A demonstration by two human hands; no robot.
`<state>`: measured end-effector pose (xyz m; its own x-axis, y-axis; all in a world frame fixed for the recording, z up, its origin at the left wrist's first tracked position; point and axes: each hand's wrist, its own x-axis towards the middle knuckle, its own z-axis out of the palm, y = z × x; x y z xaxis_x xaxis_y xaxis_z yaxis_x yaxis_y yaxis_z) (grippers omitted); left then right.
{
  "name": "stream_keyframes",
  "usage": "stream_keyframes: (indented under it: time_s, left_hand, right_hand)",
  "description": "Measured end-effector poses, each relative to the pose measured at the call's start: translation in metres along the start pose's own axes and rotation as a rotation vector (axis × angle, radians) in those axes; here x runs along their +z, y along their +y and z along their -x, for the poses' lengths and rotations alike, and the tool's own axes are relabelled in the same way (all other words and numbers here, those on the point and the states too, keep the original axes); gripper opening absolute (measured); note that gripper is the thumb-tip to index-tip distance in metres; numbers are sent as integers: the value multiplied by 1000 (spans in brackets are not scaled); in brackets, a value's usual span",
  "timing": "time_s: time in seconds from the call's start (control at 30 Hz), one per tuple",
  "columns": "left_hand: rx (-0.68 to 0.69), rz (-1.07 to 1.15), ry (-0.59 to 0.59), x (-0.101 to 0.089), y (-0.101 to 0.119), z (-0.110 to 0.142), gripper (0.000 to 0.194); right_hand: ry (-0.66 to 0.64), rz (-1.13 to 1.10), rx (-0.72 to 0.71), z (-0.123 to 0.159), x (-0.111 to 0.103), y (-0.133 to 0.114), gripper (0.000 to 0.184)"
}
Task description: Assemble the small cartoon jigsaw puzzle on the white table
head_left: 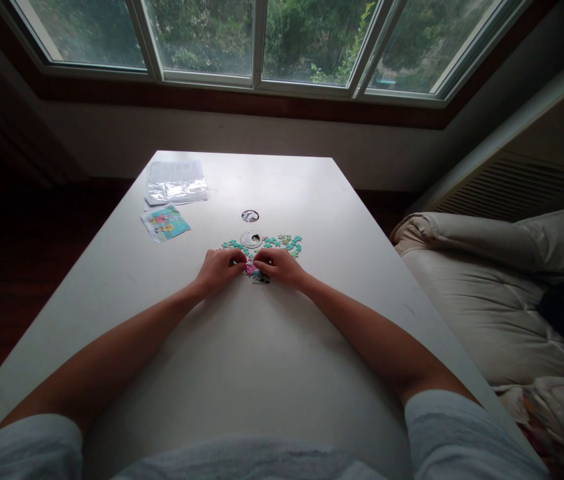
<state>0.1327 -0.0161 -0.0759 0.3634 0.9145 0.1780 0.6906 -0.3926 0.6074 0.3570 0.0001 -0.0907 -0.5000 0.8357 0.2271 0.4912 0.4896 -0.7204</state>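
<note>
Both my hands meet over a small cluster of joined jigsaw pieces point(251, 269), pink with some dark and striped parts, on the white table. My left hand point(217, 271) is closed at the cluster's left side, thumb and fingers bent together on a jigsaw piece. From the right, my right hand point(283, 265) pinches at the same cluster; its fingers hide most of the piece under them. Loose green jigsaw pieces point(292, 244) lie just beyond my right hand, and more green pieces point(233, 245) lie beyond my left. Which exact pieces I hold is too small to tell.
Two round items, a pale ring-like disc point(247, 239) and a darker disc point(250, 216), lie beyond the pieces. A colourful picture card point(167, 223) and a clear plastic bag point(177, 183) are at the far left of the white table point(242, 360). A cushioned sofa point(482, 300) stands right.
</note>
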Motion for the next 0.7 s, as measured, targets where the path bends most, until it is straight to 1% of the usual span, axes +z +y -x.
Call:
stream_keyframes:
  time_s: [0.23, 0.53, 0.7]
  left_hand:
    - [19, -27, -38, 1, -3, -1, 13]
    - [86, -79, 14, 7, 1, 2, 12]
    - [77, -171, 36, 8, 4, 4, 12]
  right_hand:
    - [-26, 10, -32, 0, 0, -1, 9]
    - [-45, 4, -64, -1, 0, -3, 6]
    - [-34, 6, -72, -1, 2, -1, 7]
